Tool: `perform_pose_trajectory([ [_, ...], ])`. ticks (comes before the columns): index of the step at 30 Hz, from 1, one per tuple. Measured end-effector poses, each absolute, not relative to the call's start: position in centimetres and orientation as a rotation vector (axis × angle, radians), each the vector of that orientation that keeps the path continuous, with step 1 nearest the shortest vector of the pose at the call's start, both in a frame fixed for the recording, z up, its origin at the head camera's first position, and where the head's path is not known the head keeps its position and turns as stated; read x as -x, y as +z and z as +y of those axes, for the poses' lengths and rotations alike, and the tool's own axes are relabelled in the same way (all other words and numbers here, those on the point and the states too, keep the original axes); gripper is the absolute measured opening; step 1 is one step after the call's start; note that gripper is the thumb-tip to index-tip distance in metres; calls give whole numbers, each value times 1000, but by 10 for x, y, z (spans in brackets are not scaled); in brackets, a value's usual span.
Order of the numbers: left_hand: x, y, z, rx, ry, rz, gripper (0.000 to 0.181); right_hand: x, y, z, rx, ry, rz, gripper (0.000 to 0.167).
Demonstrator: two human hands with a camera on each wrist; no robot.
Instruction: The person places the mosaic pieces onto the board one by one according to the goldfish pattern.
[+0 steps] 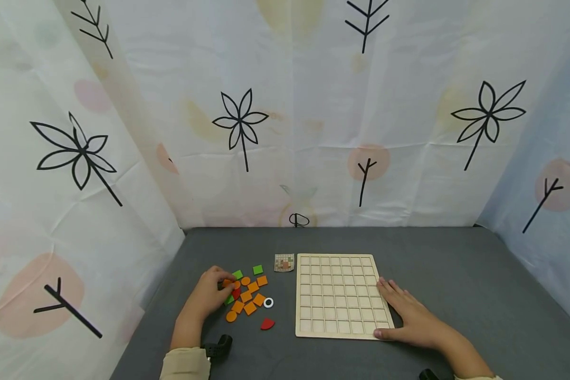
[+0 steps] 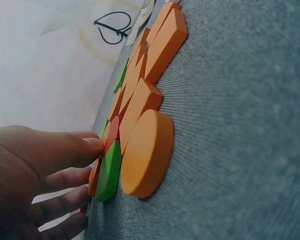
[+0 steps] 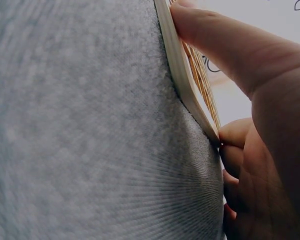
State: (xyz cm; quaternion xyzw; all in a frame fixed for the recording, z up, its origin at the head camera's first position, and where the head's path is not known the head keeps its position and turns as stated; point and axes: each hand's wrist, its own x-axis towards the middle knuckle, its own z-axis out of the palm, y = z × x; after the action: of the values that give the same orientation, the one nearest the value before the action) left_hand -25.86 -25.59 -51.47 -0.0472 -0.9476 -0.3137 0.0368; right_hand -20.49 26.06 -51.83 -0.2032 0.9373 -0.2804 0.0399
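Flat wooden pieces lie on the left of the grey cloth. Among them are orange squares, orange discs, green squares and a red quarter-round piece. My left hand reaches into the far left of this group. Its thumb touches the pieces beside a green block, fingers loosely spread; whether one is gripped is unclear. A pale wooden grid board lies flat right of the pieces. My right hand rests at its right edge, thumb at the near corner, fingers extended.
A small patterned card lies against the board's far left side. A white ring with a dark centre sits at the right of the pieces. Printed cloth walls enclose the grey table surface.
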Motion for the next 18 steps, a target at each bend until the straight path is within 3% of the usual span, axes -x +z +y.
perform_pose_trajectory([
  [10, 257, -516, -257, 166, -982, -2905, 8, 202, -518, 261, 658, -897, 2871, 113],
  [18, 256, -515, -258, 150, -1002, -2906, 14, 203, -516, 260, 657, -904, 2863, 113],
])
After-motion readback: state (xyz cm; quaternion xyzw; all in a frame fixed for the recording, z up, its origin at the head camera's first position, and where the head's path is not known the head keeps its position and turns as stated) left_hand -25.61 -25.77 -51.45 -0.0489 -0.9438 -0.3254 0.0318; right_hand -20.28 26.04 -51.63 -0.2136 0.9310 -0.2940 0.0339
